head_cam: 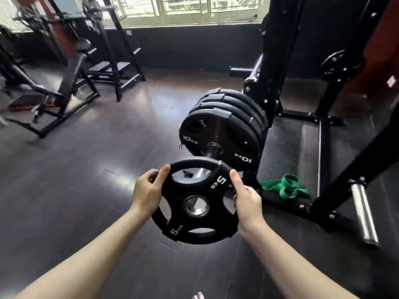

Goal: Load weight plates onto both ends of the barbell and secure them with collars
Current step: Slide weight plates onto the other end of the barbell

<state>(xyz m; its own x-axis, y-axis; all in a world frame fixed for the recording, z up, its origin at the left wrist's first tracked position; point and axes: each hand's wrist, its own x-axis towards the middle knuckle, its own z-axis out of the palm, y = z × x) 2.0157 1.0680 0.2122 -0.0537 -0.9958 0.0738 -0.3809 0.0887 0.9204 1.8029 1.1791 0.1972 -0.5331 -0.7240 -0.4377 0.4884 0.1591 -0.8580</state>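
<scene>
You've got the 5 kg plate [195, 201] in both hands, left hand [149, 192] curled round the rim on one side, right hand [246, 200] clamped on the other with the thumb over the front face, so that's a firm two-handed hold and nothing spare. The plate's centre hole looks lined up with the barbell sleeve [212, 151], and I think the tip is already poking into it, though I can't fully tell how far on it is. Four 10 kg plates [224, 130] are already stacked further up the sleeve by the rack [278, 61]. Main risk from here: if you tilt the plate it'll bind on the sleeve and jam. Also watch your fingers round the back of the rim, they could get pinched against the 10 kg stack when it slides home. No collar on yet; there's something small and metal by the stack [181, 147], possibly a clip.
</scene>
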